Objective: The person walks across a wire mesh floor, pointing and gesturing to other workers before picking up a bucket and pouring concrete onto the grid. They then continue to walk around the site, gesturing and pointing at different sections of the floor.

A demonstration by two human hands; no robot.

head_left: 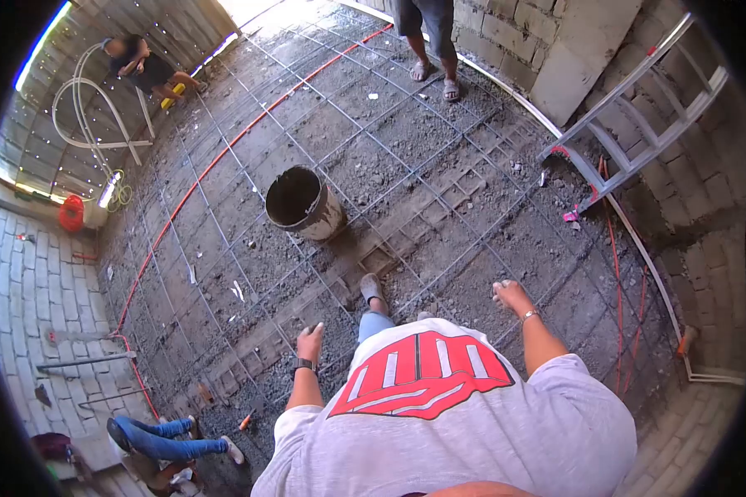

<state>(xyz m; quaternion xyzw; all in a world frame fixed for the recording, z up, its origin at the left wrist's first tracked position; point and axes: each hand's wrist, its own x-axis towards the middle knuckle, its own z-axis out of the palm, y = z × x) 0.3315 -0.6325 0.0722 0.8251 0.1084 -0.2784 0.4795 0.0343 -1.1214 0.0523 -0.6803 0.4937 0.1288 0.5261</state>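
My left hand (309, 341), with a dark band at the wrist, hangs over the gravel floor with fingers loosely curled and nothing seen in it. On the other side my right hand (510, 296), with a watch or bracelet, is closed in a loose fist and holds nothing I can see. Both hands are apart from the bucket (330, 217), which stands upright ahead of my foot, dark inside with a mud-stained outer wall. Crossed steel bars (405, 176) form a grid over the dirt and gravel under both hands.
A red-orange conduit (197, 184) curves across the floor. At right, a metal ladder (613, 141) leans by the block wall. One person (427, 25) stands ahead, another (141, 66) sits upper left, and blue-jeaned legs (170, 439) stretch out lower left. White pipes (81, 108) lean at left.
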